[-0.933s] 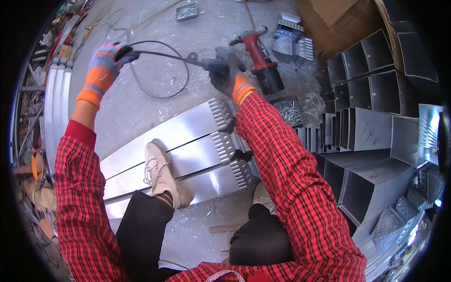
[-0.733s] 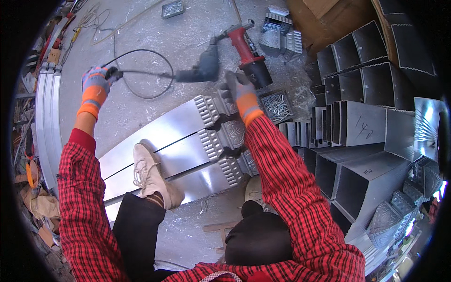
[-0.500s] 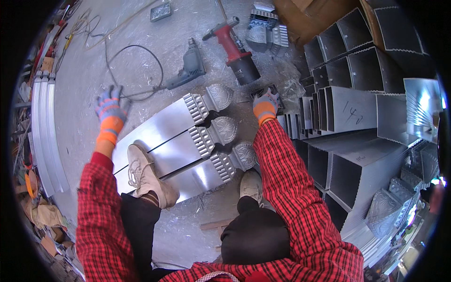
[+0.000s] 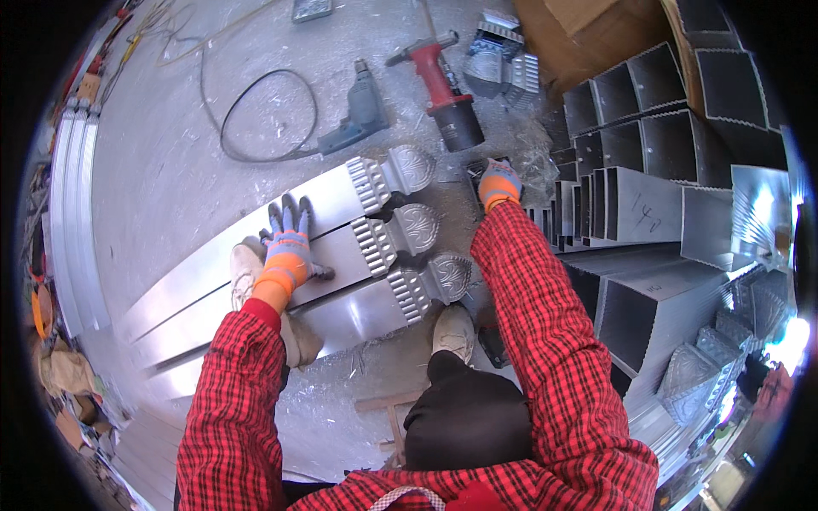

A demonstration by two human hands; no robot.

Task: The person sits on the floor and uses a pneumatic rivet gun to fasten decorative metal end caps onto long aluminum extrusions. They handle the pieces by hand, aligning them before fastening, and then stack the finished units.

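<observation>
My left hand [image 4: 291, 245], in a grey and orange glove, lies open with spread fingers on the silver metal panels [image 4: 247, 200]. Three such long panels lie side by side, each ending in a ribbed collar and an embossed leaf-shaped cap [image 4: 411, 169]. Under that forearm, my shoe [image 4: 245, 271] is on the panels. At a small dark tray [image 4: 477, 174] beyond the caps, my right hand [image 4: 499, 184] has its fingers bunched and turned down. What those fingers hold, if anything, is hidden. Near that hand lies a red and black rivet gun [image 4: 443, 98].
A grey-blue power drill [image 4: 362, 112] with a looped cable lies beyond the panels. Stacked square metal tubes [image 4: 630, 204] crowd the right side, with embossed caps [image 4: 694, 375] nearer. Clear plastic wrap [image 4: 532, 157] lies beside the tray. Long metal strips [image 4: 72, 221] line the left.
My left hand has come from the floor beside the drill cable down onto the panels. My right hand has dipped its fingers at the small tray. The whole view has shifted slightly.
</observation>
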